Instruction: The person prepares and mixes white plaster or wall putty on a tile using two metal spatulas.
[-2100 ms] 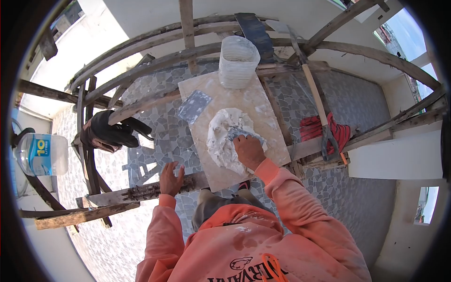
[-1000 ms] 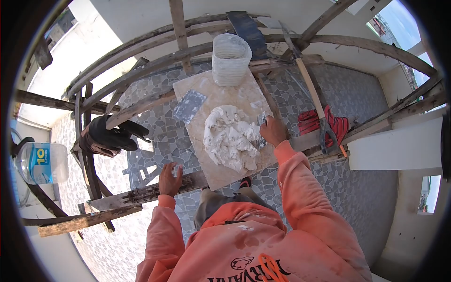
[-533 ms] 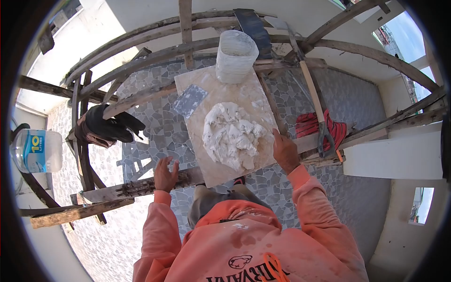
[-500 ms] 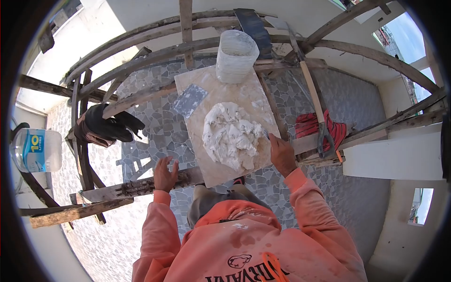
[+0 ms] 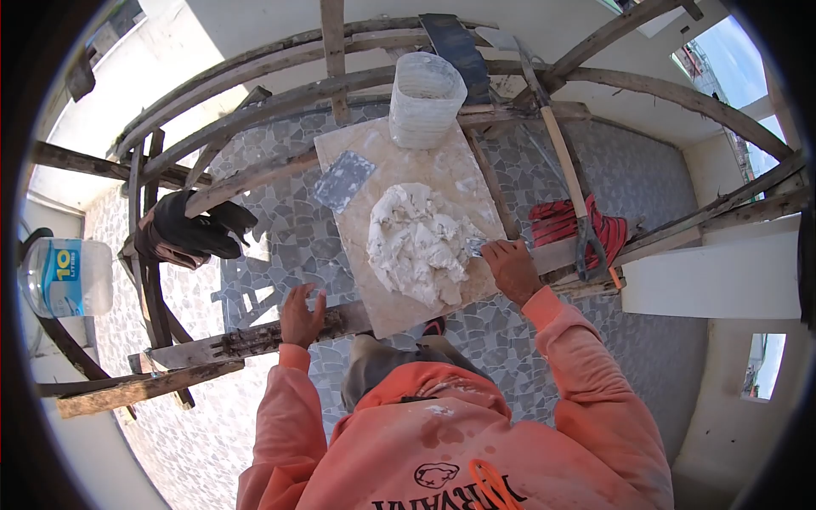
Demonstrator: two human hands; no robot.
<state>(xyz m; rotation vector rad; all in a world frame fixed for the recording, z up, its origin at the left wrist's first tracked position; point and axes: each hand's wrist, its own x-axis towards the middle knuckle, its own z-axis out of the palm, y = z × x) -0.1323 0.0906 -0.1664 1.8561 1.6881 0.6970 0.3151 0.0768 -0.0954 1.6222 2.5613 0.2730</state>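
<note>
A heap of white plaster-like paste (image 5: 416,246) lies on a whitish board (image 5: 391,314) in front of me. My right hand (image 5: 513,270) is closed around a small metal putty knife (image 5: 474,246), whose blade touches the heap's right edge. Its handle is mostly hidden by my fingers. My left hand (image 5: 302,316) is empty, fingers apart, above a wooden plank left of the board. On the board's upper left lies a flat grey plate (image 5: 345,181) smeared with white. A cut-off translucent plastic container (image 5: 425,106), coated white, stands at the board's far end.
Wooden scaffold beams (image 5: 255,110) surround the board. At right, a long-handled shovel (image 5: 557,144) leans over a red and black cloth (image 5: 552,223). Dark cloth (image 5: 191,225) hangs on the left beams, near a clear 10-litre bottle (image 5: 68,276). Stone-patterned floor (image 5: 280,178) lies below.
My right hand has turned, and the putty knife's blade now shows at the heap's right side. My left hand has hardly moved.
</note>
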